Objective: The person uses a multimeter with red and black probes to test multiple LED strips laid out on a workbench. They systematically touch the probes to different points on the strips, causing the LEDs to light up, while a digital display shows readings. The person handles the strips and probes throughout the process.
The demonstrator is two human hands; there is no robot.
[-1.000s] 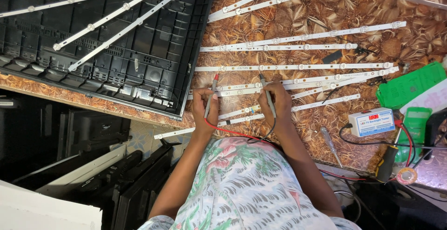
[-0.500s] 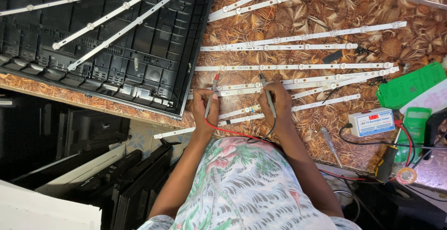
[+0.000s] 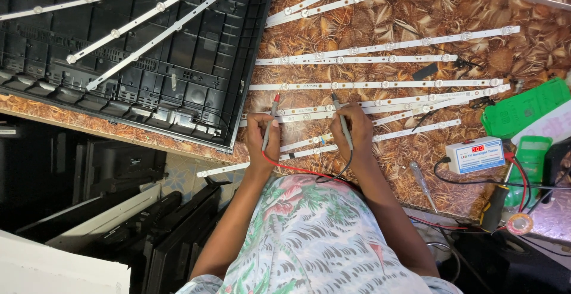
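A black ribbed TV back panel [image 3: 148, 80] lies over the worktop's [image 3: 369, 169] left edge, carrying three white LED strips; just right of it, near the front edge, the left hand [image 3: 263, 142] pinches a red-tipped test probe [image 3: 271, 121], its tip set on an LED strip [image 3: 380, 84] that runs across the worktop's middle; the right hand [image 3: 355, 133] pinches a black test probe [image 3: 341, 121], its tip on that same strip; red and black leads trail back from both hands; more strips lie in rows behind and right; near the right edge sits a small white backlight tester [image 3: 476, 155] with a red display, beside a green box [image 3: 523, 108].
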